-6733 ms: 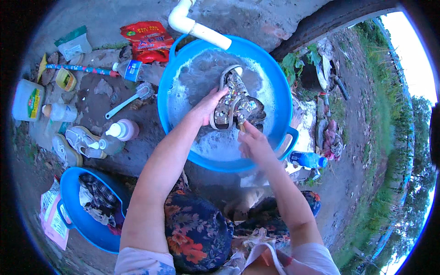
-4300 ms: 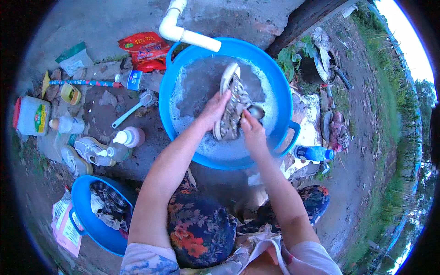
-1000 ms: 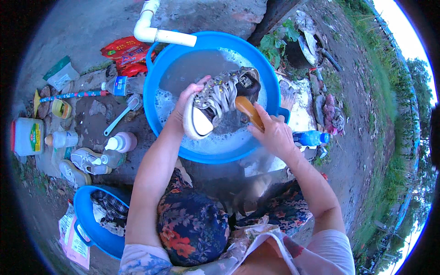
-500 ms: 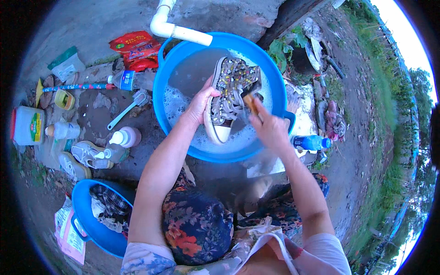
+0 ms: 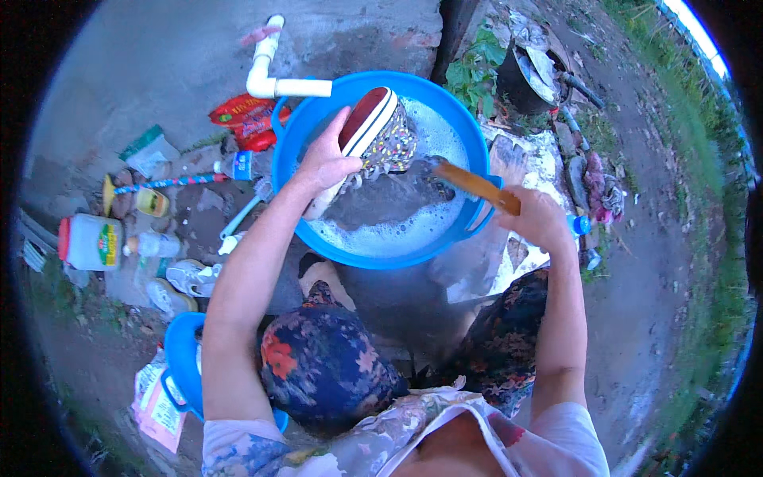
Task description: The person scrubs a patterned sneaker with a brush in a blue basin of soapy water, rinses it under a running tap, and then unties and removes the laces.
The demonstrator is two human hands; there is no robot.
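Observation:
My left hand (image 5: 327,163) grips a speckled canvas sneaker (image 5: 391,145) by its sole edge, above a big blue basin (image 5: 373,258). The shoe is tilted, so its dark red sole with white edging faces up and left, and its laces hang below. Foamy grey water (image 5: 369,203) fills the basin. Closed round the end of a yellow-brown handle, my right hand (image 5: 540,219) holds a brush (image 5: 481,187) over the basin's right rim. The brush's dark head is just right of the shoe, low over the water; whether it touches the shoe I cannot tell.
A white pipe (image 5: 298,87) ends over the basin's far left rim. To the left lie a light scrub brush (image 5: 242,216), a pair of pale sneakers (image 5: 191,278), a white tub (image 5: 91,242) and a smaller blue basin (image 5: 184,358). A blue bottle (image 5: 580,225) lies right.
The sneaker has been turned from showing its laces and upper to showing its red sole. My right hand has drawn back to the right, with the brush now extended toward the basin.

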